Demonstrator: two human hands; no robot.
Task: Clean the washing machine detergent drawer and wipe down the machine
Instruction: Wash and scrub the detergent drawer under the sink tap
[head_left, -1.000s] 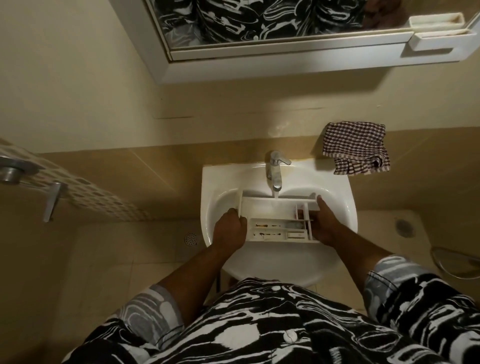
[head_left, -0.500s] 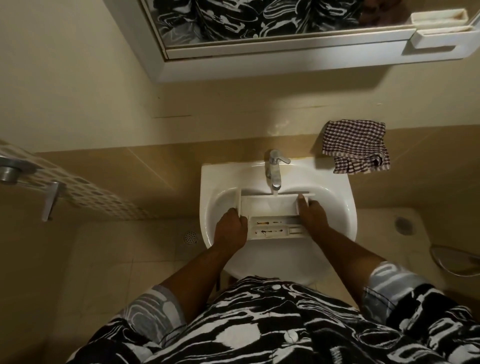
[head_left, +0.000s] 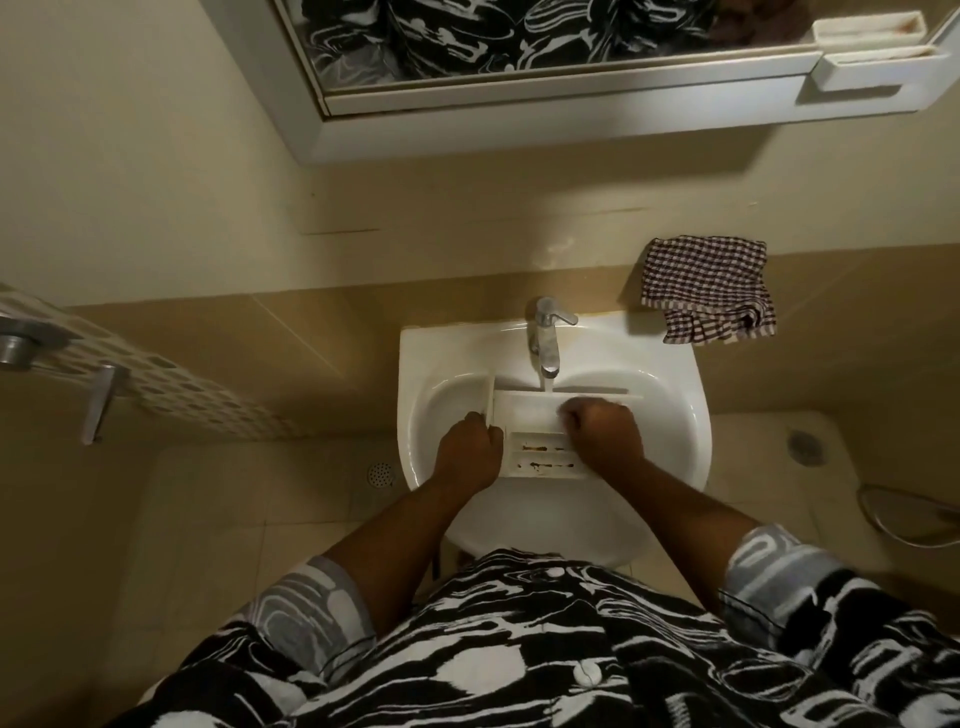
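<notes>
The white detergent drawer (head_left: 524, 415) lies across the basin of the white sink (head_left: 431, 353), right under the chrome faucet (head_left: 545, 338). A thin stream of water runs into its back compartment. Brown residue streaks show on its front section. My left hand (head_left: 467, 447) grips the drawer's left end. My right hand (head_left: 605, 434) sits over the drawer's middle with fingers curled down into it, the fingertips blurred. A checked cloth (head_left: 709, 288) lies on the ledge to the right of the faucet.
A mirror cabinet (head_left: 519, 119) hangs on the wall above the sink. A door handle (head_left: 98, 402) sticks out at the left. Floor drains (head_left: 380, 474) sit on the tiles on either side of the sink. A metal rim (head_left: 909, 514) shows at the right edge.
My right hand has left the drawer's right end and moved left over its middle. The drawer has shifted slightly left under the faucet. My left hand keeps its grip.
</notes>
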